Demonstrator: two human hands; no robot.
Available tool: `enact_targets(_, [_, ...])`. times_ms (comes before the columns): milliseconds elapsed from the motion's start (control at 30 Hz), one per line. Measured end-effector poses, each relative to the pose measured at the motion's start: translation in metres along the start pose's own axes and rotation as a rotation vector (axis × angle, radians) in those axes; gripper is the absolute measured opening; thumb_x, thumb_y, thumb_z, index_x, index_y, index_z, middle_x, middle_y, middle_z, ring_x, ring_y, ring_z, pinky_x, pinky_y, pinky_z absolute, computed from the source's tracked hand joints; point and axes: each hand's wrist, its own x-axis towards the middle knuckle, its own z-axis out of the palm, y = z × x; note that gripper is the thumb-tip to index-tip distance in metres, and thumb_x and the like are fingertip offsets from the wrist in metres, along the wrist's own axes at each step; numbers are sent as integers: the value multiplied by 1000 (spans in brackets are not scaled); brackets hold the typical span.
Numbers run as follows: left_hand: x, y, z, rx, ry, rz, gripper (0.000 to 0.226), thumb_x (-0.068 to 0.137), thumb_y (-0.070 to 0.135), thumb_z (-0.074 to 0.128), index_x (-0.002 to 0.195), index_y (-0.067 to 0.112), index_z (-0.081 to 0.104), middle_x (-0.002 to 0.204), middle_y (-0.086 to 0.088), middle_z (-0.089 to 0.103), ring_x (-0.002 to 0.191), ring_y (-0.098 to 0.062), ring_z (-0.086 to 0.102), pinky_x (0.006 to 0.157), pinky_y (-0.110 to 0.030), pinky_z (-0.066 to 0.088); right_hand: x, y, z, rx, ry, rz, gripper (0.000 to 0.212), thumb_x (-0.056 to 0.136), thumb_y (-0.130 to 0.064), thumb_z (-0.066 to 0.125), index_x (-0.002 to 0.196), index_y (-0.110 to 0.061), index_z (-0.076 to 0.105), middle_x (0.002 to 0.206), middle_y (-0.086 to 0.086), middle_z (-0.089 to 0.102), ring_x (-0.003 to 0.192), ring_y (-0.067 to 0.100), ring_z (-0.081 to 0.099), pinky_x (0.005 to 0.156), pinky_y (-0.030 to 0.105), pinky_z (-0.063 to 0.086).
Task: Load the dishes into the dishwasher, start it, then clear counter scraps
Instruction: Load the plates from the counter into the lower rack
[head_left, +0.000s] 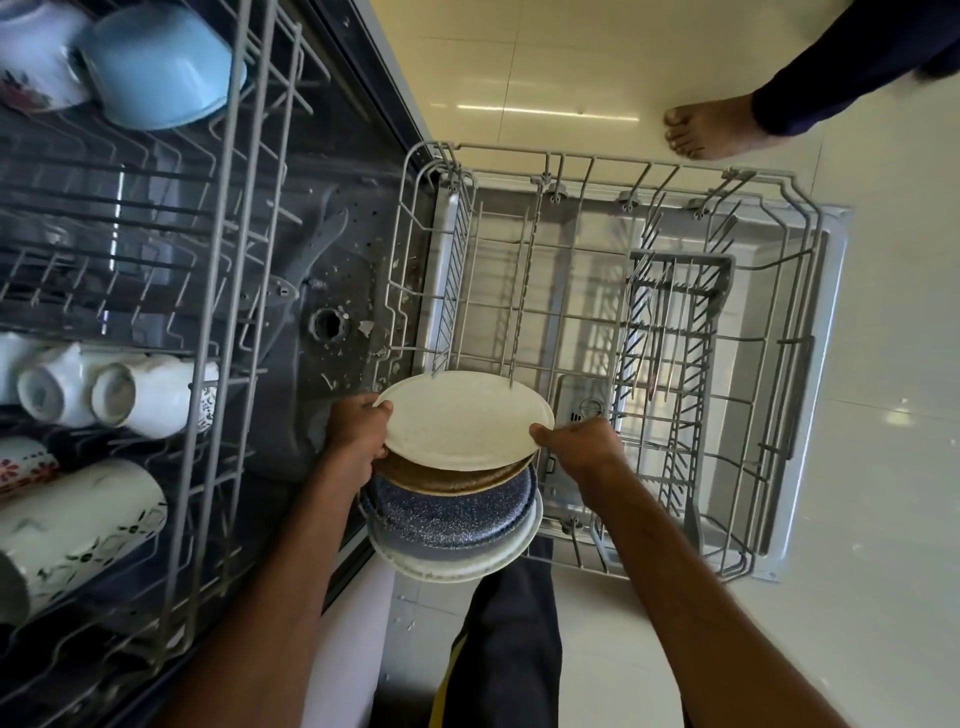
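Cream plate (462, 421), its rim in left hand (358, 428) and right hand (582, 447)

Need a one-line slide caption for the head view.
Left hand and right hand hold stacked plates at the lower rack; mugs and a blue bowl sit in the upper rack.
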Motion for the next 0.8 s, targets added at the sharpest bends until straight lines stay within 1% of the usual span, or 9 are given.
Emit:
enact_targets(67, [-5,1,-10,-21,-2,-6,32,100,10,54,131,9,61,108,-10,63,85,-21,57,57,-27,44,-8,2,1,37,-22,15,40,82,-29,80,105,0,67,91,9,71,62,11,59,43,20,39])
enact_targets(100, [-8,2,-14,-33,-7,-6,32,100,9,54,131,10,61,106,-9,63,83,-20,57,58,-27,44,-12,4,1,63,-36,27,41,81,-28,80,106,1,66,91,11,72,61,12,59,43,21,40])
enact_targets(200, [-21,4,-24,-63,-14,-1,31,100,7,51,129,9,61,86,-2,60,70,-15,52,59,-28,42,-28,7,1,129,-52,49,33,80,-26,81,95,2,70,78,9,71,53,12,56,48,25,43])
enact_targets(267, [-26,4,-28,-76,-7,-6,30,101,8,50,129,9,61,83,-2,58,68,-15,50,57,-28,40,-37,6,2,151,-57,49,30,80,-28,81,87,0,72,72,8,70,49,12,52,48,27,43])
enact_targets(400, [-26,8,-30,-98,0,-30,28,102,10,50,126,11,63,87,-3,60,71,-15,53,57,-28,41,-43,0,1,207,-64,46,25,84,-26,78,83,-2,69,74,10,68,48,12,50,41,23,40])
enact_targets(533, [-19,13,-18,-117,1,-12,28,101,11,51,127,11,62,104,-8,62,77,-14,55,61,-28,47,-32,-4,1,224,-42,68,29,86,-23,76,98,1,67,74,8,67,45,10,53,38,20,39])
enact_targets(667, [-8,18,-3,-102,-7,-1,28,101,12,51,128,10,60,97,-6,61,77,-17,56,62,-29,47,-20,-5,1,223,-21,86,30,88,-21,74,103,4,66,73,8,66,46,11,54,37,19,40])
enact_targets(733, [-2,20,2,-87,3,-6,30,101,12,52,130,10,59,106,-10,61,86,-21,57,62,-30,47,-15,-3,2,182,-14,81,30,89,-23,73,104,3,66,66,5,67,47,11,55,39,20,43])
enact_targets(800, [3,20,5,-51,-7,8,32,101,16,54,131,9,57,112,-12,61,92,-24,55,56,-28,45,-11,-5,3,129,-5,43,28,91,-25,71,102,1,65,62,2,68,54,12,59,50,25,51])
